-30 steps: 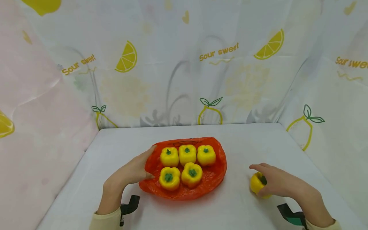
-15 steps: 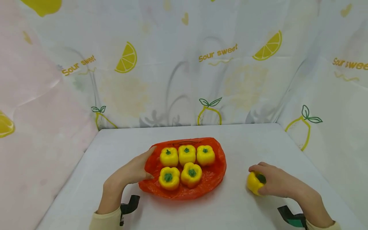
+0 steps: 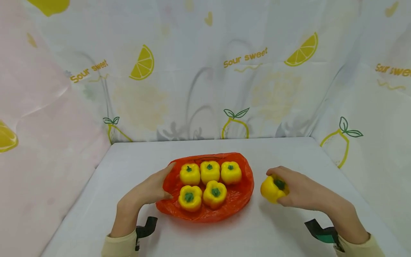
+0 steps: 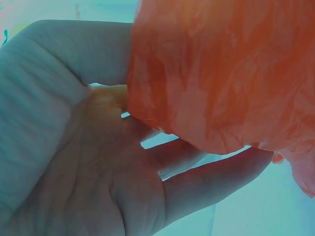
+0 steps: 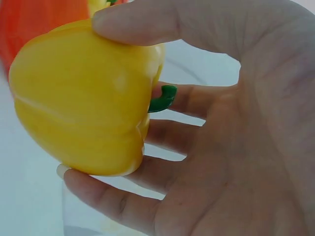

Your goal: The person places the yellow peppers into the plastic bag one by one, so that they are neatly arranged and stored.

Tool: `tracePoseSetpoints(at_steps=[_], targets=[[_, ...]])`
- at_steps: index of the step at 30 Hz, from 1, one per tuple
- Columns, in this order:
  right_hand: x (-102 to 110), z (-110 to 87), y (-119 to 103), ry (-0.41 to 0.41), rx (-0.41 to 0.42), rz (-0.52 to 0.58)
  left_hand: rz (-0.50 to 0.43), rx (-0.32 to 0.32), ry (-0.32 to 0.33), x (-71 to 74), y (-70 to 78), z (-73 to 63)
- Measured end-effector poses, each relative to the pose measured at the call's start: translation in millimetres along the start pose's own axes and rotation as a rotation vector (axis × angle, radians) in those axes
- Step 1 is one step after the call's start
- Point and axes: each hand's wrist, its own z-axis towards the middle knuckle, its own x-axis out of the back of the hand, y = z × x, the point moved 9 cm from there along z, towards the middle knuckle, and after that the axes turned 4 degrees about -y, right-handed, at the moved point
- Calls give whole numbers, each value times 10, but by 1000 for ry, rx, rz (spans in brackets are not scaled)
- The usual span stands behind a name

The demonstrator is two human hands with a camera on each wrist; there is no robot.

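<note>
In the head view my right hand [image 3: 298,187] holds a yellow bell pepper [image 3: 271,189] above the white table, right of the red plastic bag [image 3: 234,205]. The right wrist view shows the thumb on one side of this pepper [image 5: 83,98] and the fingers around the other, its green stem towards the palm. Several more yellow bell peppers [image 3: 190,198] sit in the bag's wide opening, stems up. At the bag's left rim my left hand [image 3: 147,187] holds the edge; in the left wrist view the red plastic [image 4: 221,73] hides its thumb tip and fingertips.
The white table [image 3: 205,239] lies under everything. Printed fabric [image 3: 192,71] with lemon pictures stands behind it and along both sides. Each wrist carries a dark strap-like mount, such as the left mount [image 3: 147,227].
My right hand has closed around the pepper, lifted it off the table and carried it leftward towards the bag. The left hand and the bag stay in place.
</note>
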Motion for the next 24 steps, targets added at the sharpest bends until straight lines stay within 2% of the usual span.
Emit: tracePoseSetpoints(at_steps=[7, 11, 17, 21, 24], targets=[[125, 131, -339, 54, 60, 32, 5, -12, -5, 2, -10, -18], [102, 264, -523, 66, 125, 67, -5, -10, 2, 1, -20, -24], [-220, 496, -666, -27, 211, 69, -7, -4, -4, -12, -16, -6], [-436, 568, -670, -96, 211, 53, -14, 10, -8, -11, -17, 0], [-519, 581, -661, -109, 204, 43, 2, 8, -9, 3, -10, -6]])
